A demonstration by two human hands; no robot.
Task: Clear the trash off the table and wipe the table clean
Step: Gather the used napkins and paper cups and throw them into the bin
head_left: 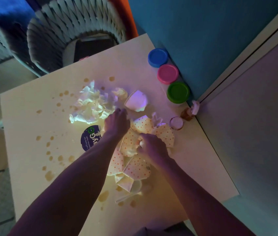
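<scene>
The right hand point(151, 147) pinches a polka-dot wrapper point(129, 143) between curled fingers; the left hand point(117, 123) curls its fingers at the edge of the crumpled white paper point(90, 106), just beyond its fingertips. All of it looks light, soft and crushable, so bunching it by its folds should work. About five dotted wrappers lie around the right fingers; three lidded tubs point(168, 74) stand well beyond.

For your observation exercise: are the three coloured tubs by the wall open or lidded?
Lidded. The blue tub, pink tub and green tub each show a flat, round lid on top, standing upright in a row against the wall.
</scene>
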